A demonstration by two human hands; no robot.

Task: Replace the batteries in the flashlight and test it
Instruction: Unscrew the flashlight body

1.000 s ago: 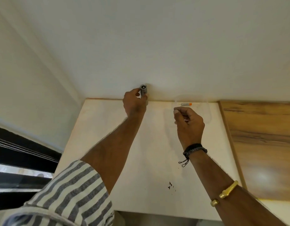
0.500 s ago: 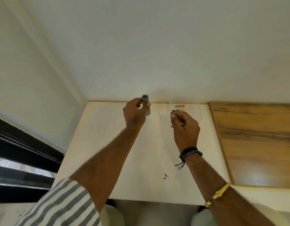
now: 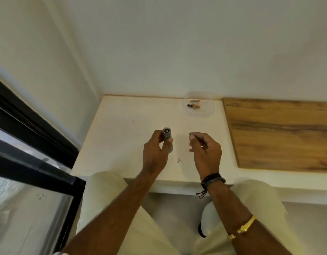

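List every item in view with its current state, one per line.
Flashlight: upright in the left hand, open end up.
Right hand: loosely curled, apparently holding nothing.
Tray: clear, at the table's back edge against the wall.
Dark battery: lying flat in the tray.
Orange-tipped battery: lying flat in the tray, behind the dark one.
Table: white, small dark marks near the hands.

White walls [image 3: 159,43] — dark-framed window [image 3: 30,153]
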